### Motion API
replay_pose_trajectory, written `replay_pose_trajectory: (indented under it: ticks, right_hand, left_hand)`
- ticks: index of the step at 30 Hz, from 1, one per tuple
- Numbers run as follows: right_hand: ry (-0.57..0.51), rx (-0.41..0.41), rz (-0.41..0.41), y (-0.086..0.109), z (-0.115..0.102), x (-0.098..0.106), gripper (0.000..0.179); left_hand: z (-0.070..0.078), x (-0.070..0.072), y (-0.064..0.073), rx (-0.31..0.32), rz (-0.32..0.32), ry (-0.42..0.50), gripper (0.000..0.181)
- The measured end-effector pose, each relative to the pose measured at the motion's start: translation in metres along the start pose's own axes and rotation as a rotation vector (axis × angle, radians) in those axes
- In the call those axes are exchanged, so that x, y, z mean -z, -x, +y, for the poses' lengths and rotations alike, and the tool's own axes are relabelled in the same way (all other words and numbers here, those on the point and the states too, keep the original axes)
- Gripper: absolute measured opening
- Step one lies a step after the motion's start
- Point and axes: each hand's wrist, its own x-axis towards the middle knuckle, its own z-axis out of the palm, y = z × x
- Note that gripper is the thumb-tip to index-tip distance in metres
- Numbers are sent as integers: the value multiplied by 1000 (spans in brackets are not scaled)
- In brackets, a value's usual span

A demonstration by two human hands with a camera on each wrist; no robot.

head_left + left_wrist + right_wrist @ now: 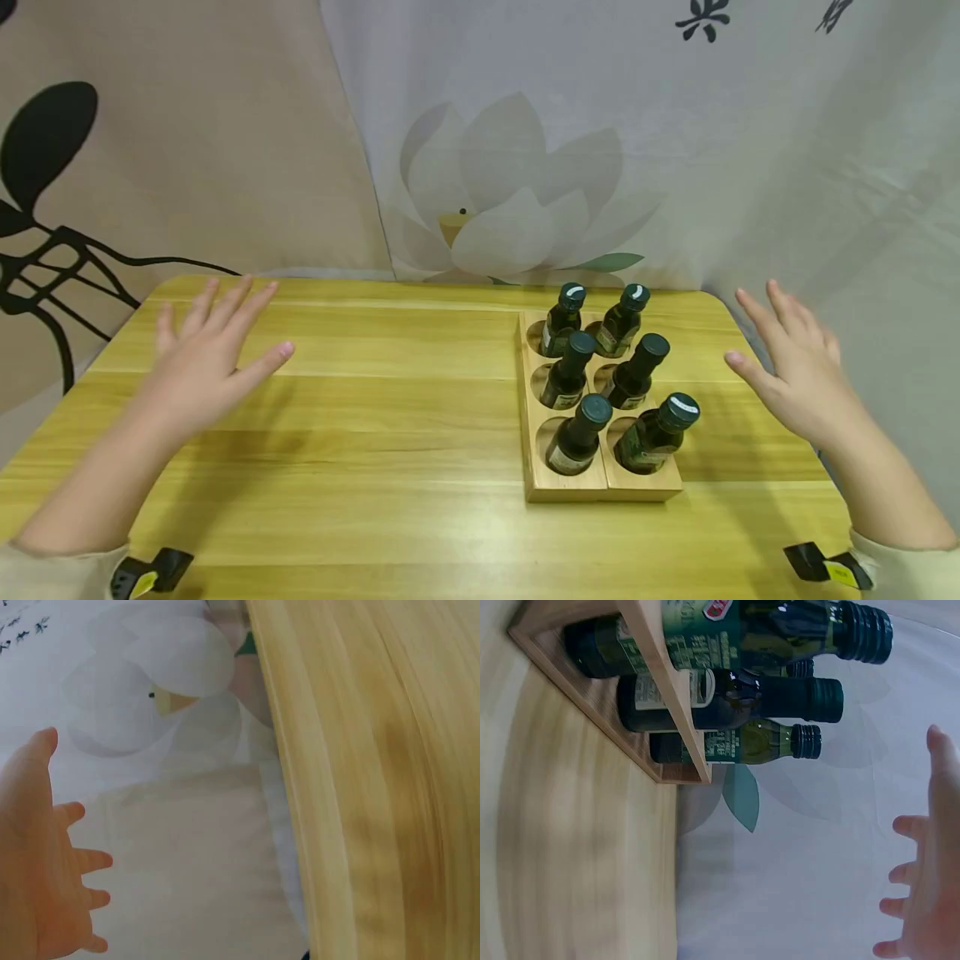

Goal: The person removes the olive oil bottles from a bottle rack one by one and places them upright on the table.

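Observation:
Both hands hover over the table with fingers spread and nothing in them. My left hand [202,358] is over the table's left side, and its fingers [91,860] show in the left wrist view. My right hand [802,367] hangs to the right of a wooden bottle rack [528,450], apart from it. Several dark green bottles with screw caps stand in the rack's round holes in two columns. Nearest the right hand is the front right bottle [652,437], which leans to the right. The front left bottle [577,437] also tilts. Labels show on the bottles [727,742] in the right wrist view.
The wooden table [375,467] has rounded far corners. Behind it hangs a pale cloth [540,67] printed with a lotus flower and dark characters. Dark bands [153,571] with small devices circle both wrists.

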Motion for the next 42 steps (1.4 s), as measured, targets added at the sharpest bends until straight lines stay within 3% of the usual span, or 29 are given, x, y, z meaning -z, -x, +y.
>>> replay_pose_trajectory:
  ticks: [16,29,37,42]
  right_hand:
    - [-243,147,162,27,0,-33,66]
    - [-436,123,82,49,1,-61,71]
    - [-470,71,34,59,2,-77,74]
    - [-499,100,13,62,3,-86,76]
  left_hand:
    - [45,-38,7,-97,134,186,69]
    - [78,-62,8,-169,228,339,64]
    - [98,-75,6,-163,226,433,63]
    - [112,-83,4,-162,202,493,63]
